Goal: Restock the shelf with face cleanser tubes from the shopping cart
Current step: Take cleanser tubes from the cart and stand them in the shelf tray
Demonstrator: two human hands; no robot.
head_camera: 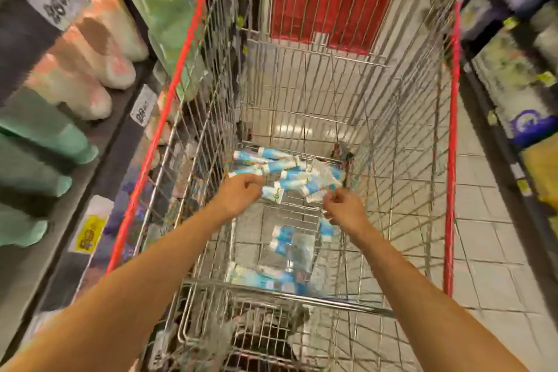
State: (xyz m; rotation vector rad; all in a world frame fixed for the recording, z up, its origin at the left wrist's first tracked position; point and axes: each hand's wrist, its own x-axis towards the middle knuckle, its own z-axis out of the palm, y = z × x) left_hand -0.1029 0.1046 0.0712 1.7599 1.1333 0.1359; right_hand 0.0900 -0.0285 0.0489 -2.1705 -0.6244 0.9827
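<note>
Both arms are reaching down into the shopping cart (451, 130), the wire kind with a red rim. The face cleanser tubes (283, 174) are all on the cart's floor, blue and white. The biggest heap sits about mid-floor, towards the far end. Most of those lie flat with their long axis running roughly left to right across the cart, a few skewed. Which end the caps point to is too smeared to call.

The left hand (240, 195) is at the near left edge of that heap with its fingers curled in, right up against one loose tube (273, 194) that lies crosswise. I honestly can't tell if it's got hold of anything. Same for the right hand (344, 208): fingers bunched at the heap's near right edge, grip unclear in the blur.

A second bunch (285, 243) lies closer to the handle end, between the forearms. A few more tubes (262, 278) lie crosswise along the near edge of the floor.

A red flap (329, 15) hangs on the cart's far wall. The shelf (99, 142) runs along the cart's left side, with pink packs (99, 51), green packs (45, 130) and a price tag (143, 106).
</note>
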